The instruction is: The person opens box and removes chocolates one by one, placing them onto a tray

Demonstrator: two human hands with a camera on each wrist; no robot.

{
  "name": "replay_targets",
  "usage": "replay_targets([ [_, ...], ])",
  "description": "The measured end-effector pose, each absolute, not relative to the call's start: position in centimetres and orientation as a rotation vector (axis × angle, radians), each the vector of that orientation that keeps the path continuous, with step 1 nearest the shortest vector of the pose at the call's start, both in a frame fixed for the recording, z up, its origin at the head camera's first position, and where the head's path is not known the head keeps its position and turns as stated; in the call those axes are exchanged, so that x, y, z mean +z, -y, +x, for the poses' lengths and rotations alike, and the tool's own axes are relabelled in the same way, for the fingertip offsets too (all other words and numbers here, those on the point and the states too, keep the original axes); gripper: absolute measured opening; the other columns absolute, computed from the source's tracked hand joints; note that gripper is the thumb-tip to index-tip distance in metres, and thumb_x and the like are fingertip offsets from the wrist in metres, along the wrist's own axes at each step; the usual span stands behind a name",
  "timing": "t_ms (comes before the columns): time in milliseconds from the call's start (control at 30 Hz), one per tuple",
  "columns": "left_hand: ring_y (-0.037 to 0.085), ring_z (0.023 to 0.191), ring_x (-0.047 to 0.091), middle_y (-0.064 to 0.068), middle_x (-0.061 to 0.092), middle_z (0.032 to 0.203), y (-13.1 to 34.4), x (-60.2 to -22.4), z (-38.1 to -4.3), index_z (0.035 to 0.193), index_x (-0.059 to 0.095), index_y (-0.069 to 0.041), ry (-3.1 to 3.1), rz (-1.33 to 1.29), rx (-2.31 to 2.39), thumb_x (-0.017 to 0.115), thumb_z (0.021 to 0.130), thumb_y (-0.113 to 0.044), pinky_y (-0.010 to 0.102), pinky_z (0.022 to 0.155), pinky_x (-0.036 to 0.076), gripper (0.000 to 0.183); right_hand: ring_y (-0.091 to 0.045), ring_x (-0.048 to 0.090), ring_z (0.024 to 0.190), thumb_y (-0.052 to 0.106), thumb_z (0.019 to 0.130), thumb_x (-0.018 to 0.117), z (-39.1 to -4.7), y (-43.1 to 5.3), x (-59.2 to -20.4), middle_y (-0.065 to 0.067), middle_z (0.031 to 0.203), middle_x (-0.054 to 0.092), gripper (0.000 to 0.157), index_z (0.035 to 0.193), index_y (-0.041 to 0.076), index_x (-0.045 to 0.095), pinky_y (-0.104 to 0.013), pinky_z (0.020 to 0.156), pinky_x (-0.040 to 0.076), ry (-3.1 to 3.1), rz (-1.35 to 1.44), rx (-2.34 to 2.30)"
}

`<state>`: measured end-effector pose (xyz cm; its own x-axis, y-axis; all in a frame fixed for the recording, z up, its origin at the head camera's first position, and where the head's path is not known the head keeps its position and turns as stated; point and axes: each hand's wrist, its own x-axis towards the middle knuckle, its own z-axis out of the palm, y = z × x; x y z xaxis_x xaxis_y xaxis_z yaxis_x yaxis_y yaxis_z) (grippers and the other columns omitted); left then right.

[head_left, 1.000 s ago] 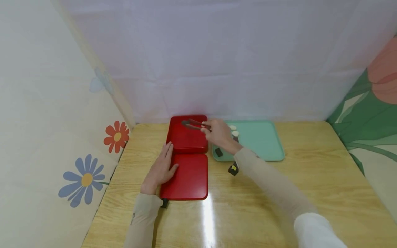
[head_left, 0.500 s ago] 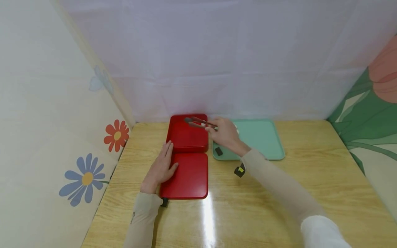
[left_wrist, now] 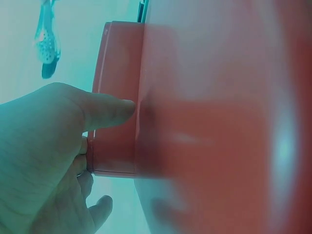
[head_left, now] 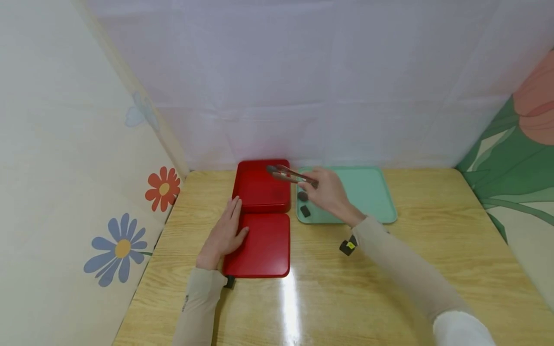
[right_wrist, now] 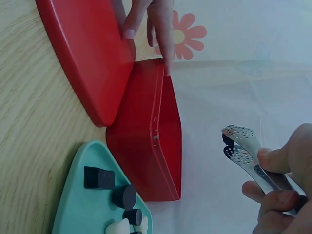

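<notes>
My right hand (head_left: 331, 192) grips metal tongs (head_left: 292, 175), their perforated ends over the right part of an open red box (head_left: 265, 209). In the right wrist view, a small black piece (right_wrist: 227, 140) shows between the tong ends. My left hand (head_left: 221, 238) has its fingers straight along the box's near left corner. Its thumb lies over the left edge of a flat red lid (head_left: 264, 245) in front of the box. Beside them, a mint-green tray (head_left: 370, 197) holds a black block (right_wrist: 99, 177), a black round piece (right_wrist: 124, 196) and white pieces (right_wrist: 118, 228), partly hidden by my right hand in the head view.
Box, lid and tray sit on a wooden table (head_left: 337, 298). A pale cloth wall (head_left: 346, 96) rises directly behind the box and tray. The left wall (head_left: 86, 158) carries flower pictures, and another painted wall stands on the right.
My right hand has moved right with the tongs, whose ends shift from the middle of the box toward its right side. A dark round piece on the tray is now uncovered. My left hand stays put.
</notes>
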<state>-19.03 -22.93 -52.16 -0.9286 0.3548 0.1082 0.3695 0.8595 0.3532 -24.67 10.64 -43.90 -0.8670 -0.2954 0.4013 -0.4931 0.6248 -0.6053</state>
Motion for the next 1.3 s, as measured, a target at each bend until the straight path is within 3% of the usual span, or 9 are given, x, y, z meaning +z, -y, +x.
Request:
replay_targets([
  [467, 0.048, 0.164, 0.013, 0.026, 0.014, 0.177, 22.8, -52.2, -19.0, 0.167, 0.017, 0.009, 3.005, -0.565, -0.573, 0.07, 0.103, -0.017, 0.057, 0.13, 0.028, 0.087, -0.014, 0.052, 0.065, 0.017, 0.097, 0.08, -23.0, -13.8, -45.1, -0.006, 0.087, 0.072, 0.027, 0.12, 0.003, 0.081, -0.028, 0.057, 0.043, 2.584, 0.645, 1.064],
  [900, 0.047, 0.164, 0.012, 0.026, 0.015, 0.177, 22.7, -52.2, -19.0, 0.167, 0.018, 0.009, 3.014, -0.559, -0.578, 0.07, 0.103, -0.018, 0.057, 0.13, 0.028, 0.087, -0.01, 0.044, 0.056, 0.016, 0.095, 0.083, -21.1, -16.1, -46.8, -0.008, 0.086, 0.073, 0.024, 0.115, 0.002, 0.082, -0.025, 0.046, 0.037, 2.532, 0.616, 1.08],
  [1300, 0.047, 0.164, 0.012, 0.026, 0.015, 0.177, 22.7, -52.0, -18.9, 0.166, 0.019, 0.01, 3.008, -0.553, -0.542, 0.071, 0.102, -0.02, 0.058, 0.131, 0.024, 0.088, -0.007, 0.037, 0.052, 0.014, 0.093, 0.085, -19.8, -18.0, -48.2, -0.008, 0.08, 0.068, 0.027, 0.114, -0.002, 0.082, -0.024, 0.046, 0.034, 2.516, 0.587, 1.038],
])
